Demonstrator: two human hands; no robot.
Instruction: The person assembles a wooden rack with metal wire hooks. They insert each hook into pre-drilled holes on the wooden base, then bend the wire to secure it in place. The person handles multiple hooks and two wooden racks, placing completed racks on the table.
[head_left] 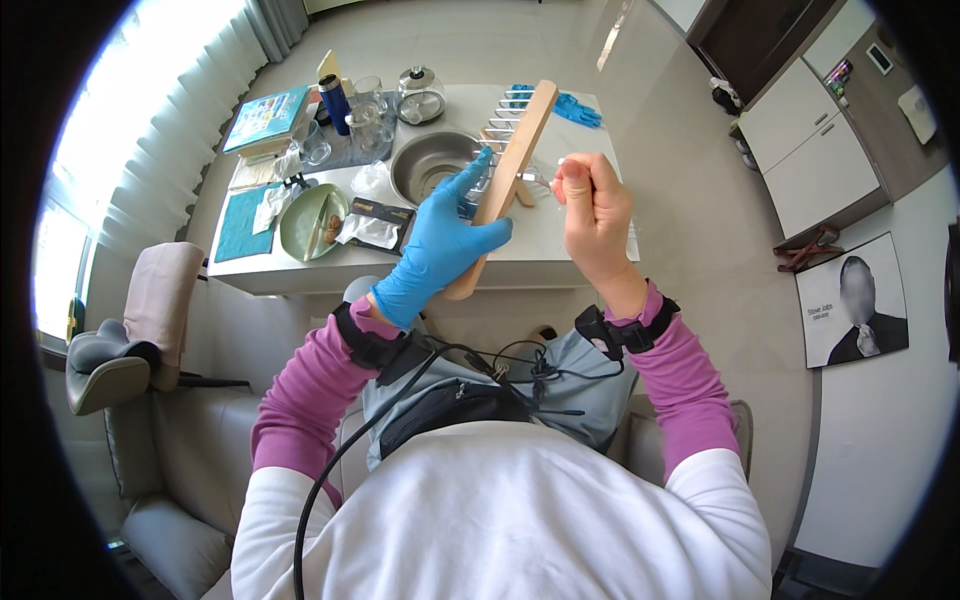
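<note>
My left hand (447, 235), in a blue glove, grips a long wooden rack (520, 150) with a row of metal wire prongs along its far side. The rack is held up at a slant over the table's front edge. To its right, my bare right hand (597, 205) is closed in a pinch. Something small and clear or pale shows by its fingertips, too small to name. Behind the rack stands a round metal basin (415, 165), partly hidden by it.
On the white table (560, 245) are a green plate (296, 228) with small brown items, a black box (395, 215) with tissue, a dark blue bottle (334, 104), glass vessels (368, 130), books (268, 118) and spare blue gloves (577, 110). A black cable (318, 490) runs past my left arm.
</note>
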